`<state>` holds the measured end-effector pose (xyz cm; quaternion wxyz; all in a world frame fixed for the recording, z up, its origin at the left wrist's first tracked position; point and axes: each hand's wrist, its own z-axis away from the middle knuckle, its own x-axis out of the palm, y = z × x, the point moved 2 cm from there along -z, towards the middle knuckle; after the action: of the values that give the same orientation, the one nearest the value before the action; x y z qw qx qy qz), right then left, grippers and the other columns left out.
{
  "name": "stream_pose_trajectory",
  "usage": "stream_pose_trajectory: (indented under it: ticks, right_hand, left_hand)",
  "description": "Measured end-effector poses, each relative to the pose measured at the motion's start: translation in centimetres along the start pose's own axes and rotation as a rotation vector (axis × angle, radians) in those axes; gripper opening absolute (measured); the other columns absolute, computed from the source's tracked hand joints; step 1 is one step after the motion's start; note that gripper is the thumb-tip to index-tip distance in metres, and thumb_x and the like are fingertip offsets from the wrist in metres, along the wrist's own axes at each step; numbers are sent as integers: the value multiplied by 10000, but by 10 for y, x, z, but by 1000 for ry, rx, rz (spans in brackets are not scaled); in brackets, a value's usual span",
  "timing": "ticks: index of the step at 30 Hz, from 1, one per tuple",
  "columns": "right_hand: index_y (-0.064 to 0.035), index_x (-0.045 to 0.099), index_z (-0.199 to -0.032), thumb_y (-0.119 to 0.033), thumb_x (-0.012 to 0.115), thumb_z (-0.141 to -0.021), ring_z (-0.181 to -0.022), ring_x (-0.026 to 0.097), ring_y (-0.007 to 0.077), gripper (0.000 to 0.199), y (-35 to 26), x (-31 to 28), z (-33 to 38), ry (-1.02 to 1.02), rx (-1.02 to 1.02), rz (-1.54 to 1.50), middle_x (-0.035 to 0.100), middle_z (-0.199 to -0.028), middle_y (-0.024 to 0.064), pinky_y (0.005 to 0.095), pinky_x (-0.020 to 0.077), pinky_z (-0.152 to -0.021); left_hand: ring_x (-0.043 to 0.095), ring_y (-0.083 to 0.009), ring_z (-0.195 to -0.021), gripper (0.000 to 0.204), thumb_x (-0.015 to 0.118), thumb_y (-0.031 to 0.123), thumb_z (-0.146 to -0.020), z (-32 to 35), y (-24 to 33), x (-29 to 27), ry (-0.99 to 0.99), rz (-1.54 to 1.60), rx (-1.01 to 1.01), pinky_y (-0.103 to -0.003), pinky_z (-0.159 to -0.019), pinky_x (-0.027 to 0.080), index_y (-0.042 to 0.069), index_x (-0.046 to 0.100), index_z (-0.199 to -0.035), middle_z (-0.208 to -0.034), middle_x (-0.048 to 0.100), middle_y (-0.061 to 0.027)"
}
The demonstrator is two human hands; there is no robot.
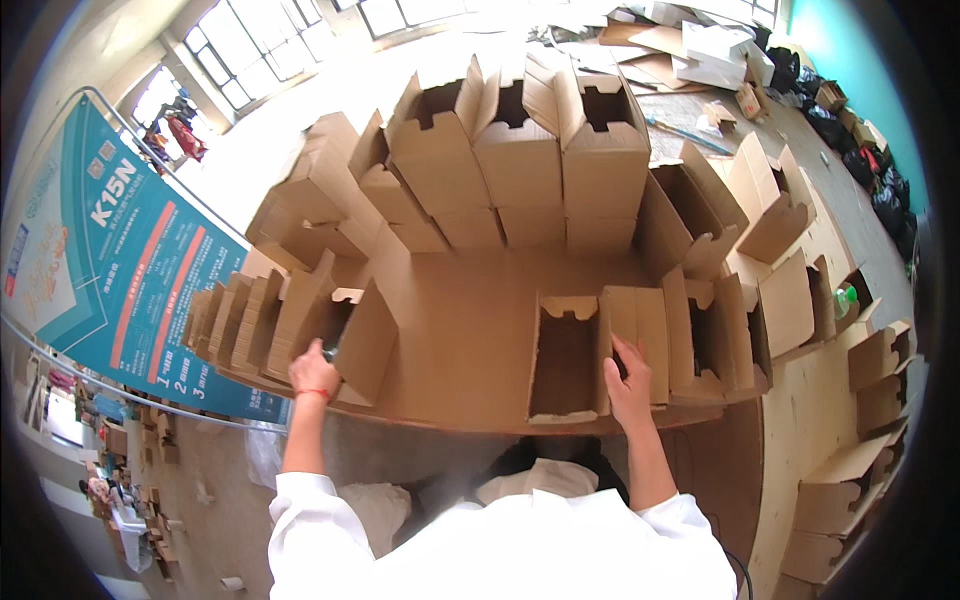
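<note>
My left hand [315, 374], with a red band at the wrist, is at the near opening of an upright cardboard box [367, 345] on the left. Its fingers are curled and partly hidden; a small dark greenish thing shows beside them, too unclear to name. On the right, my right hand [629, 384] has its fingers stretched out and its thumb apart. It lies along the side of an open-topped cardboard box [568, 365] with a notched flap, between that box and a neighbouring carton [640, 318].
Several open cartons [530, 170] line the far side of the brown table [465, 330]. More stand at left and right, one with a green-capped bottle [847, 298]. A teal banner [140, 260] stands at left. Flattened cardboard [655, 40] and black bags [830, 130] lie beyond.
</note>
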<state>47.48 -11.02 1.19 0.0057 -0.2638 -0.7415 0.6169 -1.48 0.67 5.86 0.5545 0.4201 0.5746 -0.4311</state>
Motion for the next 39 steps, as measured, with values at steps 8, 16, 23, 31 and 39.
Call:
stream_pose_trajectory:
  ticks: [8,16,23,31,39]
  right_hand:
    - [11,590,-1219,-100,573,-815,-1179,542,321,420,-4,-3,0,1,10,-18,613,-1188,207,485,175,-1153]
    - [5,580,-1236,-109,579,-816,-1182,538,327,436,-4,-4,-1,-14,-20,2,612,-1189,209,487,167,-1155]
    - [14,577,-1232,-133,576,-825,-1178,541,325,433,1,-3,-4,-16,-53,9,610,-1188,216,496,166,-1155]
    - [22,578,-1221,-156,572,-843,-1150,553,328,418,8,-3,-3,-2,-60,-43,619,-1166,206,494,172,-1152]
    - [46,570,-1212,-137,561,-847,-1136,556,337,408,14,-6,-4,2,-38,-102,615,-1148,215,489,181,-1151]
  left_hand:
    - [643,-386,-969,588,455,501,-891,33,-18,-99,224,315,-19,-439,-858,481,9,629,-1160,-1072,665,-223]
    - [647,-240,-988,741,516,526,-863,93,6,-120,-185,1521,96,-274,-593,543,68,367,-1426,-1244,586,-96]
    - [684,-300,-793,809,561,424,-895,150,153,-94,-1416,1721,293,-423,-637,610,134,130,-1514,-1379,445,-158]
    - [634,-257,-968,741,470,407,-972,143,254,-93,-1283,979,400,-383,-791,587,167,46,-1531,-1391,410,-144]
    - [462,-276,-1238,691,472,305,-992,163,310,-36,-1179,1062,140,-424,-946,485,196,61,-1536,-1414,399,-107]
